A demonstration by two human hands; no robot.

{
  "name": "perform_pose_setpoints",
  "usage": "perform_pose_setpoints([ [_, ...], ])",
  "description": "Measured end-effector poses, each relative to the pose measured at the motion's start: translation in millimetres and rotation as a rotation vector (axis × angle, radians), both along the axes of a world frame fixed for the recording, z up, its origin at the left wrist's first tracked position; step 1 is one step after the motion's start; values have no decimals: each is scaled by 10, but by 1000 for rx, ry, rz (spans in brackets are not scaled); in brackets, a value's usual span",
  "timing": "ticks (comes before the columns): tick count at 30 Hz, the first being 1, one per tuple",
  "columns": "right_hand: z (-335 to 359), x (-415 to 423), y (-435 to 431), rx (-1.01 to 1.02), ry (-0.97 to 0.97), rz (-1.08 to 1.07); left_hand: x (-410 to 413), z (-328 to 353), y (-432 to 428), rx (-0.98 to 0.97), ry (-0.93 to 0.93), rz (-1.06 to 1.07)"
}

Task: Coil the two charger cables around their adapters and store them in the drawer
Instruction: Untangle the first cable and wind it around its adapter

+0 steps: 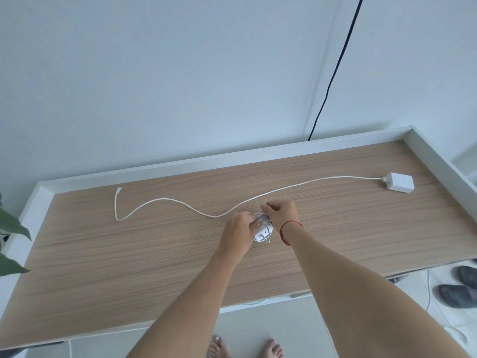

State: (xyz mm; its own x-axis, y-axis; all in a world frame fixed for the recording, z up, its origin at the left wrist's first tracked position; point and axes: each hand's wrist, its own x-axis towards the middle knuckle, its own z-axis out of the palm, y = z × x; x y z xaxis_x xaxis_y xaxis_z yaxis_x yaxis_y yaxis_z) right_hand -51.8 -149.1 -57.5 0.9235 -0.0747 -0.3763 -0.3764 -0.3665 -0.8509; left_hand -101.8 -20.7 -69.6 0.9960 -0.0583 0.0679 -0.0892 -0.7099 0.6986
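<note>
At the middle of the wooden desk [154, 254], my left hand [238, 232] grips a white adapter [262, 232] with its cable wound round it in several turns. My right hand [280, 211] pinches the cable's free end at the top of that coil. A second white adapter [399, 182] lies flat at the far right of the desk. Its long white cable [180, 202] runs uncoiled leftward across the desk, passing just behind my hands, and ends in a small plug [119, 189] at the far left. No drawer is in view.
A white raised rim [232, 153] borders the desk's back and sides against a pale wall. A black cord [333, 78] hangs down the wall behind the desk. Plant leaves [13, 226] reach in at the left edge. Dark slippers [456, 295] and a thin cable lie on the tiled floor at right.
</note>
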Motion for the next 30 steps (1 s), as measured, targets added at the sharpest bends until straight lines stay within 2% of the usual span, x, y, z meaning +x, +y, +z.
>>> perform_pose_setpoints([
  [5,-36,15,-26,47,-18,-46,68,0,-55,145,-48,-64],
  [11,-77,-50,-16,125,-8,-29,171,35,-89,241,13,-50],
  [15,-64,-56,-49,131,-4,22,173,-10,-72,141,47,-35],
  [22,-31,-78,-119,188,-10,49,107,-4,-101,-9,-2,40],
  [25,-112,-108,-162,269,19,-37,107,-25,-97,-7,27,49],
  [30,-163,-165,-162,513,100,-311,150,-10,-88,0,52,28],
])
